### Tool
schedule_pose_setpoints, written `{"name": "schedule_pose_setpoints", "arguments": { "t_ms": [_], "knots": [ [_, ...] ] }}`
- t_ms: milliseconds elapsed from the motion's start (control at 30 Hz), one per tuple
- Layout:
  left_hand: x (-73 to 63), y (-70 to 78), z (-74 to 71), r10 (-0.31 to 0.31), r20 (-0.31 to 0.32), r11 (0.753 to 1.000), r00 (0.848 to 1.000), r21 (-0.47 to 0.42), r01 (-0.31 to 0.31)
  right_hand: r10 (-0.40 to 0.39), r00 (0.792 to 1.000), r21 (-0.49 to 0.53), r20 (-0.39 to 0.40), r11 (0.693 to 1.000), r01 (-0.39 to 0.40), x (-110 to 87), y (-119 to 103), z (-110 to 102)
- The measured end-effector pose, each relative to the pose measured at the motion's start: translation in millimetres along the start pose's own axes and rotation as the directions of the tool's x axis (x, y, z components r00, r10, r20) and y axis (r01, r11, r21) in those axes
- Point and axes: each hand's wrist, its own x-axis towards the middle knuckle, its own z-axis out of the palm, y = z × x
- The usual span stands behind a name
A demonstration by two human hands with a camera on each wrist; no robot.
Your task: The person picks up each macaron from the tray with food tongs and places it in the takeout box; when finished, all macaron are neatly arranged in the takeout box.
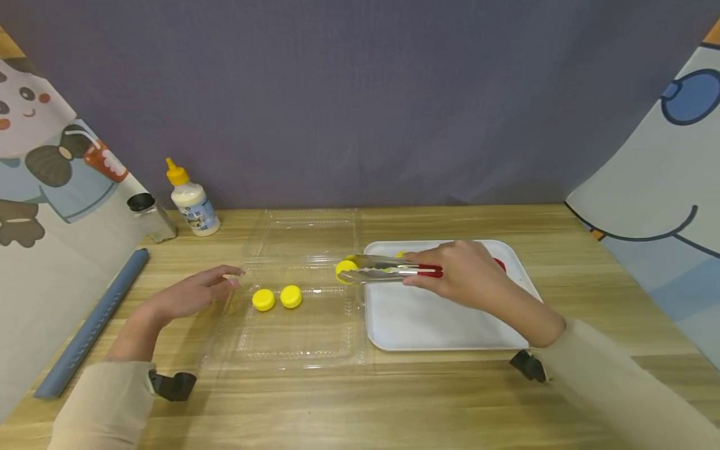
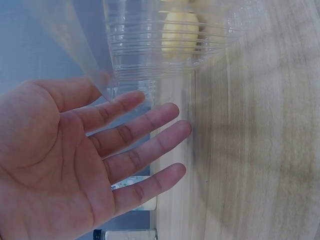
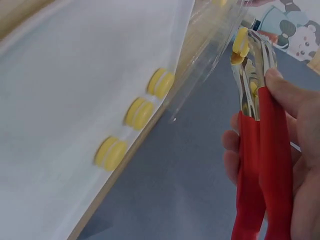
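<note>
My right hand [image 1: 469,275] grips the red handles of metal tongs [image 3: 262,155]. Between the tongs' tips is a yellow macaron [image 1: 345,271], above the right rim of a clear plastic container [image 1: 304,337]. Two more yellow macarons, a left one [image 1: 263,300] and a right one [image 1: 290,297], sit inside that container. At its left rim, my left hand [image 1: 194,290] pinches the plastic edge between thumb and index finger, the other fingers extended. Several yellow macarons [image 3: 139,113] lie in a row on the white tray [image 1: 427,325], mostly hidden by my right hand in the head view.
The container's clear lid [image 1: 309,234] lies opened at the back. A glue bottle [image 1: 194,203] with a yellow nozzle and a black-capped jar [image 1: 153,219] stand back left. A blue-grey roll [image 1: 92,322] lies along the left side. Something red [image 1: 499,265] shows behind my right hand.
</note>
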Motion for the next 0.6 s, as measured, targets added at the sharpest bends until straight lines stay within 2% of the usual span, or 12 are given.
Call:
{"name": "schedule_pose_setpoints", "arguments": {
  "t_ms": [333,600],
  "knots": [
    [0.1,-0.9,-0.5,0.004,0.01,1.0,1.0,-0.014,-0.004,-0.065,0.996,-0.003,0.065,0.998,0.066,25.2,-17.0,10.2],
    [0.2,-1.7,-1.2,0.003,0.009,1.0,1.0,-0.012,-0.003,-0.051,0.988,-0.038,0.147,0.998,0.057,35.6,-28.4,19.2]
  ]
}}
